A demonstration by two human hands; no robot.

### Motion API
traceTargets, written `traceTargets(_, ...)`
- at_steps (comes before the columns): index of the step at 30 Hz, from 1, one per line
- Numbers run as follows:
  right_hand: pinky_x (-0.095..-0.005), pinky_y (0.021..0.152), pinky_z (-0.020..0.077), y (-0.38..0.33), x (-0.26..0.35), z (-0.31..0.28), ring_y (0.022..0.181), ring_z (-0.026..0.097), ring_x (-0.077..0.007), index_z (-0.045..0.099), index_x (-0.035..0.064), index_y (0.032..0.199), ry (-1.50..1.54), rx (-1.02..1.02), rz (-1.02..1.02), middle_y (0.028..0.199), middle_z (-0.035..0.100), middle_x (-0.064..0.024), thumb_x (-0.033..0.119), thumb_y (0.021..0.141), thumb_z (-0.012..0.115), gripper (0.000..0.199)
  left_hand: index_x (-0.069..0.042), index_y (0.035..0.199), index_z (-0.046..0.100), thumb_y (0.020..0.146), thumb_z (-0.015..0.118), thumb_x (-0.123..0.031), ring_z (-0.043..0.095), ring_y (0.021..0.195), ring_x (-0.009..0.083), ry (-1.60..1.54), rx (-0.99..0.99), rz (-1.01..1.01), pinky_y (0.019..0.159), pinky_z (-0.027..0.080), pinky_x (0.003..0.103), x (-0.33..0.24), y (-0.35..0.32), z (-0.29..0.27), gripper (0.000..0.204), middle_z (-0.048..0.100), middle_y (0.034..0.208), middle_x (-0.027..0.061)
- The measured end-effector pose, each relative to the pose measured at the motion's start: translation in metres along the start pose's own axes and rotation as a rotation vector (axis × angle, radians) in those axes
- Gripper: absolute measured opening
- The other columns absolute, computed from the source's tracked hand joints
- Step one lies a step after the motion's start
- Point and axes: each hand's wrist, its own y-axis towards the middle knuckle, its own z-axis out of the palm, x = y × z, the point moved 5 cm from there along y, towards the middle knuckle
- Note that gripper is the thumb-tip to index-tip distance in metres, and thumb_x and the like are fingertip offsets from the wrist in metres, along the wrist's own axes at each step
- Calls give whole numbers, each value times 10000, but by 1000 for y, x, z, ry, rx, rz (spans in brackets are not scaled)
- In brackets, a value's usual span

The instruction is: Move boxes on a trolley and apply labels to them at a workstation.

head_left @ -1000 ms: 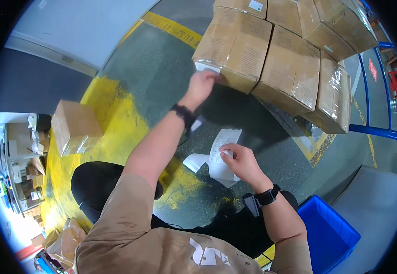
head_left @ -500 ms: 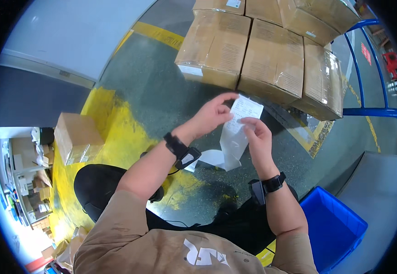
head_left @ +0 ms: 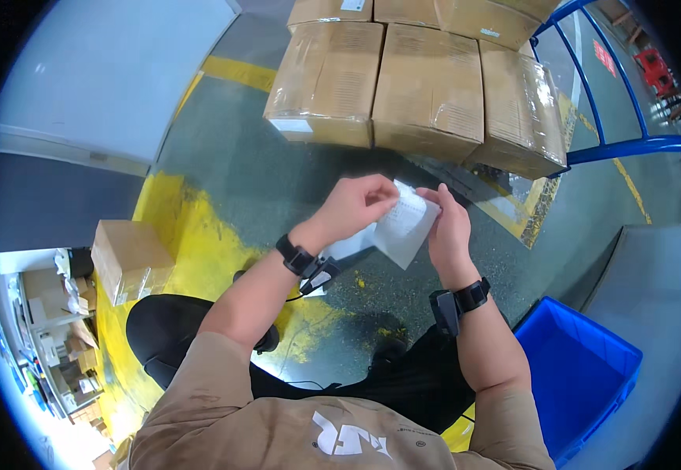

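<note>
A long strip of white printed paper labels [head_left: 401,233] hangs between my hands above the floor. My left hand [head_left: 354,207] pinches its upper left edge between thumb and fingers. Along the right edge, my right hand [head_left: 449,231] grips it, with some fingers hidden behind the paper. The strip's tail curves back to the left under my left wrist. Black straps with small devices sit on both my wrists.
Taped cardboard boxes [head_left: 427,86] are stacked ahead, beside a blue metal frame [head_left: 630,146]. A single carton [head_left: 131,254] sits on yellow-painted floor at left. The blue plastic bin [head_left: 572,376] stands at my right, near a grey panel [head_left: 654,298].
The strip's upper part has folded over and its hanging part has swung up. My left hand has moved down and left, my right hand slightly up. The view has shifted right.
</note>
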Motion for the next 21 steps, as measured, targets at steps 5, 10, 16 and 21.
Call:
traceTargets(5,-278,779,459,11,-15,-31,838,610,-154,656,-58,987,122,-87,67,912,671,-87,299,972,519,383,-3,1084,621,880,664,-77,577,791,61,200,-213,274,739,478,225,2,13,-4,222,636,892,-13)
traceTargets(10,-277,793,459,12,-16,-42,856,603,-150,645,-34,1071,-69,-4,64,922,653,-68,212,939,539,298,-10,1157,548,903,618,-26,603,847,87,-502,-490,199,775,493,242,37,45,-22,264,647,950,26)
traceTargets(16,-254,759,459,-12,-11,-21,848,599,-121,641,-21,1113,-605,42,-24,948,656,-56,132,877,587,286,-38,1172,422,917,568,30,609,847,101,-341,-475,278,781,496,252,49,70,-10,302,633,902,71)
traceTargets(21,-254,773,464,-20,-2,-18,869,603,-122,639,-26,1113,-627,48,-95,968,660,-66,130,875,598,287,-25,1102,405,889,628,-16,578,800,107,-344,-639,284,714,470,248,54,82,-6,308,598,882,75)
